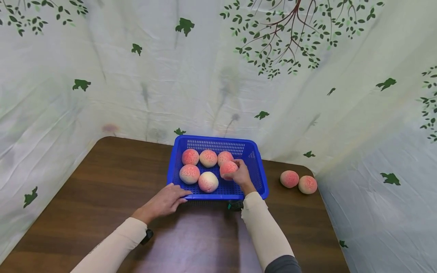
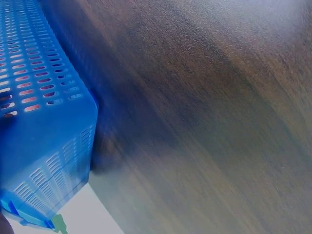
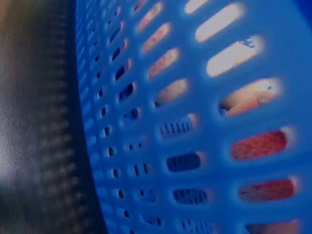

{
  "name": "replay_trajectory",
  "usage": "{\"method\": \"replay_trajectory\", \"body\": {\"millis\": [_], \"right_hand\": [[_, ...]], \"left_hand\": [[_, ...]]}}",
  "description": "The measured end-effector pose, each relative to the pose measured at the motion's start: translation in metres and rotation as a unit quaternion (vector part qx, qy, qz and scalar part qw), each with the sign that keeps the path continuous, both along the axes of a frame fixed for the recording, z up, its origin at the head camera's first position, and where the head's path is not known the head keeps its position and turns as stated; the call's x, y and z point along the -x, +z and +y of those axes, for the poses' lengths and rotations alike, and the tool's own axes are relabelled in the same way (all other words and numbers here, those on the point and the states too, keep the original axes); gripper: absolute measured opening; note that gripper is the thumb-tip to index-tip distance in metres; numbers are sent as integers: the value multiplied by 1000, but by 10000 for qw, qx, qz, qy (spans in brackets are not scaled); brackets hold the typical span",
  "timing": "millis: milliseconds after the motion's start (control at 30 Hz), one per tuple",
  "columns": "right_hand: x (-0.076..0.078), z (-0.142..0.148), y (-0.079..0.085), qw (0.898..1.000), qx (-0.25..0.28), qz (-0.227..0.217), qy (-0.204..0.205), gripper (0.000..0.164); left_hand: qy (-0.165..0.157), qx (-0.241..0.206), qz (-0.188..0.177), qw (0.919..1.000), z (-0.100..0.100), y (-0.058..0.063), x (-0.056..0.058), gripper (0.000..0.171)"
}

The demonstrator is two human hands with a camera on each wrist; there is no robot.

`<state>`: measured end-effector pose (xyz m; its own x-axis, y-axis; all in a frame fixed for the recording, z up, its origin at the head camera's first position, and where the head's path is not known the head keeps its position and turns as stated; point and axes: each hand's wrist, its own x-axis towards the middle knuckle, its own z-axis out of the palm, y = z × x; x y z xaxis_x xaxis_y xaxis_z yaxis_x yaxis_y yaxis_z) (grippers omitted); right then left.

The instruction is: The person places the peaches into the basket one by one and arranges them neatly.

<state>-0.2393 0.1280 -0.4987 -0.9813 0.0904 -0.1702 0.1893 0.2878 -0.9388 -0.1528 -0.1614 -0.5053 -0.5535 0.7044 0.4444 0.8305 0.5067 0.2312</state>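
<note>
A blue plastic basket [image 1: 218, 196] with slotted walls holds several pink and cream peaches, among them a paler peach [image 1: 208, 182] at the front. My right hand [image 1: 241, 176] reaches over the front rim and grips a peach [image 1: 228, 169] inside the basket, close to another peach [image 1: 225, 156] behind it. At the front left corner, my left hand [image 1: 167, 200] holds the rim, fingers over the top and thumb outside. In the left wrist view the basket's outer wall [image 2: 44, 131] shows; in the right wrist view, peaches appear through the slotted wall [image 3: 214, 141].
Two peaches, one [image 1: 289, 179] beside the other [image 1: 307, 184], lie on the brown wooden table [image 1: 112, 182] right of the basket. Behind the table hangs a pale fabric backdrop [image 1: 205, 91] with printed leaves, touching the back edge.
</note>
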Motion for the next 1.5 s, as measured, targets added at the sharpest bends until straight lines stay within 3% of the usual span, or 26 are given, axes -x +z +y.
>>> {"method": "replay_trajectory", "body": {"millis": [200, 367, 767, 1000, 1167, 1333, 1500], "right_hand": [[1, -2, -3, 9962, -787, -230, 304, 80], [2, -2, -6, 9902, -1285, -166, 529, 79], [3, -4, -8, 9817, -1776, -393, 557, 81], [1, -2, -9, 9823, -1674, -526, 659, 89], [-4, 4, -5, 9855, -1501, -482, 635, 84], [-4, 13, 4, 9899, -1214, -229, 692, 75], [-3, 24, 19, 9943, -827, -191, 638, 78]], "left_hand": [[38, 9, -78, 10000, -1, 0, 0, 24], [12, -49, -38, 10000, 0, 0, 0, 24], [-42, -97, 29, 9999, 0, -1, 1, 24], [-48, -95, 21, 9999, 1, -1, 0, 24], [-82, -38, -5, 10000, 5, -1, 0, 23], [-10, -15, -86, 10000, 5, 0, -1, 24], [65, 46, -127, 9999, 1, 0, -1, 25]]}}
